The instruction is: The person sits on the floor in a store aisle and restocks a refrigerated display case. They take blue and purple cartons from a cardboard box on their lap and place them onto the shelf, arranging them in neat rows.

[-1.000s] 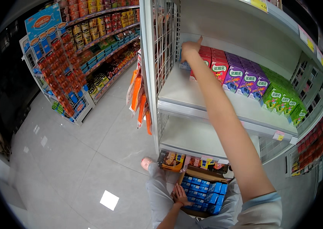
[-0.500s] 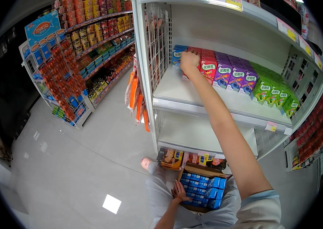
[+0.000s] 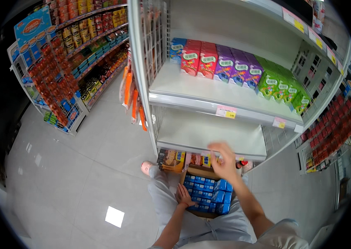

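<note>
Right hand (image 3: 223, 162) empty, left hand (image 3: 183, 195) flat against box (image 3: 202, 171) of blue cartons (image 3: 202, 193), shelved cartons (image 3: 225, 68) upright, fronts outward

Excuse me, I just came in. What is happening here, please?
A person's left hand rests at the left side of a cardboard box of blue packs. The right hand, blurred, seems empty, in front of the lower shelf. On the shelf above stand red, purple and green cartons, with blue ones leftmost.

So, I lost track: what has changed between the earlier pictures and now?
The right hand has moved from the red cartons on the shelf down toward the open box; it looks empty. The left hand stays at the box's left side; the purple cartons and green cartons stand as before.
</note>
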A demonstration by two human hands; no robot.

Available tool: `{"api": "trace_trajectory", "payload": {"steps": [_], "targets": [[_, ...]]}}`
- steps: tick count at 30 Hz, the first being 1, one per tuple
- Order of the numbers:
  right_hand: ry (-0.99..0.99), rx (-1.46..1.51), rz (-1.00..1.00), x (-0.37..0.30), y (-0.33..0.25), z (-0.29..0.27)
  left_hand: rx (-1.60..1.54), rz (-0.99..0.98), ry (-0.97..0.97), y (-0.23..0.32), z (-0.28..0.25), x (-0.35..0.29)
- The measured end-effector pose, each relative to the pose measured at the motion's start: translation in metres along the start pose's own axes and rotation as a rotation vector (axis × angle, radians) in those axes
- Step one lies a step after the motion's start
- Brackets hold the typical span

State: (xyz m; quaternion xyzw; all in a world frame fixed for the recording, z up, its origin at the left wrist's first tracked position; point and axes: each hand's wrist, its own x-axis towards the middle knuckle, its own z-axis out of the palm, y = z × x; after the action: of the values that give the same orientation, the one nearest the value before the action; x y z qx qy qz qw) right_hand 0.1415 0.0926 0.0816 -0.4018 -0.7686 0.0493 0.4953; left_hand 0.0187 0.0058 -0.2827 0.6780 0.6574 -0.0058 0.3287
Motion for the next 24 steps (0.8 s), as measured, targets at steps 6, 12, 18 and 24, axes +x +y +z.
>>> {"api": "trace_trajectory", "payload": {"steps": [6, 12, 18, 24], "targets": [[-0.177, -0.382, 0.773, -0.279, 0.048, -0.027, 0.0, 0.123, 0.137, 0.009, -0.012, -0.013], [-0.26, -0.655, 1.04, -0.351, 0.044, -0.016, -0.087, 0.226, 0.278, 0.009, -0.012, -0.016], [-0.328, -0.641, 1.261, -0.343, 0.064, 0.011, -0.003, 0.237, 0.219, 0.015, -0.003, -0.029], [-0.249, -0.682, 1.352, -0.338, 0.068, 0.02, 0.068, 0.221, 0.158, 0.012, -0.004, -0.033]]}}
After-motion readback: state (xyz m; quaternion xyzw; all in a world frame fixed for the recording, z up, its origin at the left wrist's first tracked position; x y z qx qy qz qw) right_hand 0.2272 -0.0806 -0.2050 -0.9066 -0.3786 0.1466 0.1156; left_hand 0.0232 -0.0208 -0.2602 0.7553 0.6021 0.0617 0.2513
